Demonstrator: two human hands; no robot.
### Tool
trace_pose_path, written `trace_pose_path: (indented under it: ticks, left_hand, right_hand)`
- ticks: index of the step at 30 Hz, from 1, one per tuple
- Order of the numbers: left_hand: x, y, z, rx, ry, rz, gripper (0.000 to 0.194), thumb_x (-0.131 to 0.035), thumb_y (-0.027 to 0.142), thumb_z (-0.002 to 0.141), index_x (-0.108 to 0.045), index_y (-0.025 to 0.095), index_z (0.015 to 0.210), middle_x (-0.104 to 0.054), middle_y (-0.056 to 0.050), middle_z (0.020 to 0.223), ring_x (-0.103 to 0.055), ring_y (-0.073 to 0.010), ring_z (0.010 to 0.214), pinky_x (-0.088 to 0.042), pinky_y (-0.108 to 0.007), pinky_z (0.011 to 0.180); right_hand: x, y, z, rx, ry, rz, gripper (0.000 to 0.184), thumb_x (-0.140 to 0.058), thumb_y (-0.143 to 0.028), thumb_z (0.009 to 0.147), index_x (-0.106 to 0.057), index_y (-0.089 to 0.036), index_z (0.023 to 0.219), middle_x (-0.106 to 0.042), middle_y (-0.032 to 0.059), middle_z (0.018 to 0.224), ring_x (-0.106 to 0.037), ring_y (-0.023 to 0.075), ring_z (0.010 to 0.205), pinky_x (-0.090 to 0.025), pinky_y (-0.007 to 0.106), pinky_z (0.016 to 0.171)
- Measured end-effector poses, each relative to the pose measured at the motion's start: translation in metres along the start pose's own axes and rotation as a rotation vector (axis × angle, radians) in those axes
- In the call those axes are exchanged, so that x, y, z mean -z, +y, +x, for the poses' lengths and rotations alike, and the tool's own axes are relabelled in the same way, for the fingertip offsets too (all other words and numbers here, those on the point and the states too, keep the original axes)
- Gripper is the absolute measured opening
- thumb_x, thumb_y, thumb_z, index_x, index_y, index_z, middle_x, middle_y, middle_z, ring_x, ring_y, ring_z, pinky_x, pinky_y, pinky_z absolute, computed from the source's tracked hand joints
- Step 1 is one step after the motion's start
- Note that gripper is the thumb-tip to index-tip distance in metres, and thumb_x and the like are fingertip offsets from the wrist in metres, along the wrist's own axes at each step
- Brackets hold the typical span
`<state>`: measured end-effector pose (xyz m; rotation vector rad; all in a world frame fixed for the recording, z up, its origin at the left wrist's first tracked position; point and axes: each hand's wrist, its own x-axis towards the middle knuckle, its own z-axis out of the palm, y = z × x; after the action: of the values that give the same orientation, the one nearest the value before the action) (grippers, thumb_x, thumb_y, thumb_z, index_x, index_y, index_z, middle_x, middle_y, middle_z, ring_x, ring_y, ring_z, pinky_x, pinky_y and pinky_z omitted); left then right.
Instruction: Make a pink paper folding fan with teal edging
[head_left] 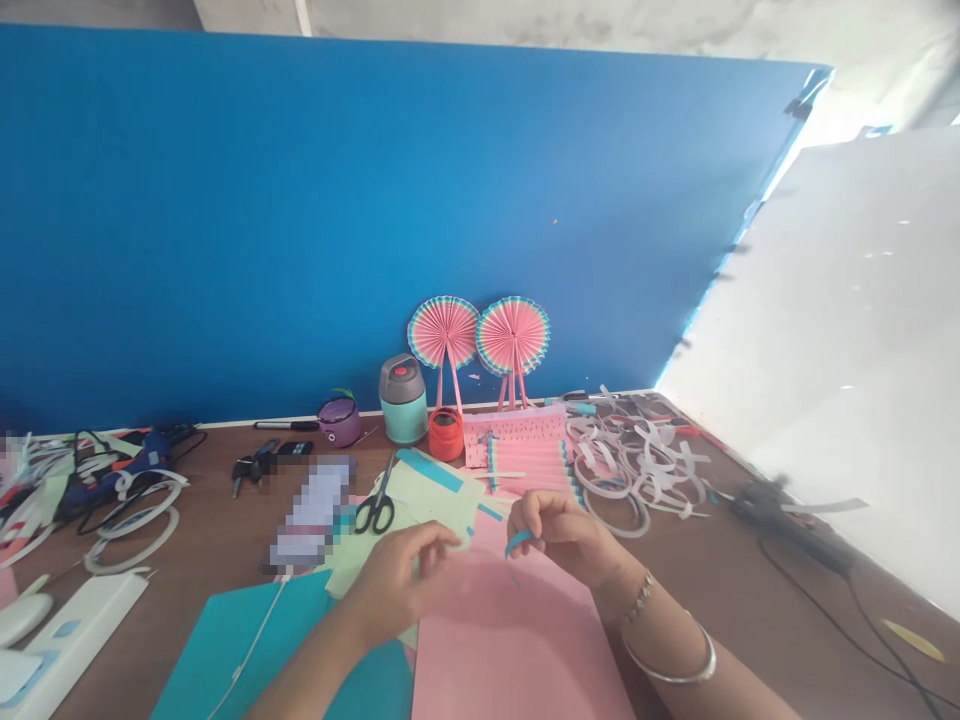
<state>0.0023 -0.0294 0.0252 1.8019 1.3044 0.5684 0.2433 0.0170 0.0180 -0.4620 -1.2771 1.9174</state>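
Blue strip [517, 542] (curved paper), pinched by right hand [566, 538]; left hand [400, 580]: fingers' state unclear.

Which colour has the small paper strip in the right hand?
The paper strip in the right hand is blue, seen in the head view.

The strip [519, 541] is blue, the sheet [517, 660] pink, the fans [514, 345] pink, blue-edged.

Blue strip [516, 543] partly hidden by right hand [566, 540]; phone [313, 512] pixelated.
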Motion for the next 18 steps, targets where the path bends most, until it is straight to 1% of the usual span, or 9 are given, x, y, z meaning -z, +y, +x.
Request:
trace_pose_path:
  ticks: [2,3,4,6,8,10,12,15,18]
  left_hand:
    - [-0.010,-0.001,0.001,-0.040,-0.063,-0.253,0.049,-0.052,0.031,0.080,-0.049,0.025,0.128,-0.055,-0.006,0.126,-0.047,-0.0220,0.115,-0.037,-0.029,0.093]
    - [-0.014,0.000,0.002,-0.026,-0.137,-0.377,0.052,-0.051,0.034,0.082,-0.044,0.027,0.133,-0.048,-0.005,0.135,-0.041,-0.0219,0.123,-0.034,-0.031,0.098]
    - [-0.018,0.000,0.002,-0.018,-0.204,-0.480,0.050,-0.049,0.037,0.084,-0.044,0.027,0.133,-0.047,-0.005,0.136,-0.040,-0.0217,0.125,-0.033,-0.032,0.100]
    - [-0.021,0.002,0.003,-0.011,-0.257,-0.600,0.041,-0.042,0.043,0.088,-0.055,0.021,0.121,-0.058,-0.008,0.118,-0.049,-0.0215,0.113,-0.035,-0.033,0.097]
    - [-0.018,0.002,0.005,0.013,-0.211,-0.597,0.039,-0.046,0.048,0.086,-0.063,0.016,0.102,-0.064,-0.007,0.090,-0.057,-0.0198,0.091,-0.040,-0.033,0.088]
    - [-0.011,0.000,0.008,0.093,-0.149,-0.522,0.035,-0.055,0.047,0.080,-0.064,0.015,0.090,-0.063,-0.004,0.077,-0.056,-0.0172,0.077,-0.042,-0.030,0.078]
    - [-0.002,-0.004,0.011,0.161,-0.089,-0.433,0.031,-0.060,0.044,0.075,-0.065,0.016,0.088,-0.064,-0.004,0.081,-0.056,-0.0165,0.077,-0.043,-0.028,0.073]
    - [0.009,-0.011,0.015,0.197,0.014,-0.314,0.027,-0.062,0.038,0.071,-0.066,0.017,0.088,-0.067,-0.005,0.090,-0.059,-0.0188,0.086,-0.044,-0.028,0.074]
    - [0.013,-0.018,0.018,0.213,0.068,-0.248,0.024,-0.062,0.033,0.068,-0.065,0.017,0.085,-0.068,-0.004,0.086,-0.061,-0.0195,0.083,-0.045,-0.028,0.072]
  right_hand:
    - [-0.006,0.002,0.000,-0.019,0.001,-0.055,0.004,-0.061,-0.018,0.068,-0.059,-0.016,0.066,-0.053,-0.0002,0.061,-0.058,0.0172,0.069,-0.045,0.033,0.074]
    - [-0.009,0.002,0.000,-0.034,-0.003,-0.085,0.004,-0.063,-0.018,0.069,-0.059,-0.016,0.067,-0.055,0.0006,0.063,-0.058,0.0174,0.071,-0.045,0.034,0.075]
    - [-0.011,0.003,0.000,-0.047,-0.010,-0.115,0.004,-0.063,-0.018,0.070,-0.060,-0.016,0.068,-0.058,0.0015,0.066,-0.059,0.0175,0.072,-0.045,0.034,0.076]
    - [-0.011,0.002,0.000,-0.056,-0.017,-0.177,0.005,-0.064,-0.019,0.071,-0.061,-0.015,0.070,-0.061,0.0030,0.071,-0.060,0.0179,0.075,-0.045,0.034,0.077]
    - [-0.007,-0.001,-0.001,-0.043,-0.001,-0.250,0.005,-0.063,-0.019,0.072,-0.061,-0.015,0.071,-0.063,0.0036,0.074,-0.061,0.0182,0.078,-0.045,0.032,0.077]
    - [0.000,-0.006,-0.002,-0.044,0.035,-0.345,0.005,-0.062,-0.020,0.074,-0.062,-0.015,0.074,-0.063,0.0035,0.075,-0.060,0.0169,0.077,-0.045,0.030,0.075]
    - [0.006,-0.011,-0.003,-0.078,0.054,-0.467,0.008,-0.060,-0.022,0.075,-0.064,-0.015,0.078,-0.063,0.0033,0.076,-0.058,0.0149,0.073,-0.044,0.028,0.071]
    - [0.011,-0.015,-0.003,-0.140,0.063,-0.728,0.015,-0.058,-0.021,0.075,-0.067,-0.015,0.087,-0.063,0.0032,0.078,-0.056,0.0138,0.070,-0.043,0.026,0.067]
    - [0.012,-0.011,-0.002,-0.187,0.089,-0.956,0.023,-0.055,-0.017,0.074,-0.070,-0.016,0.091,-0.066,0.0037,0.080,-0.055,0.0141,0.069,-0.042,0.026,0.065]
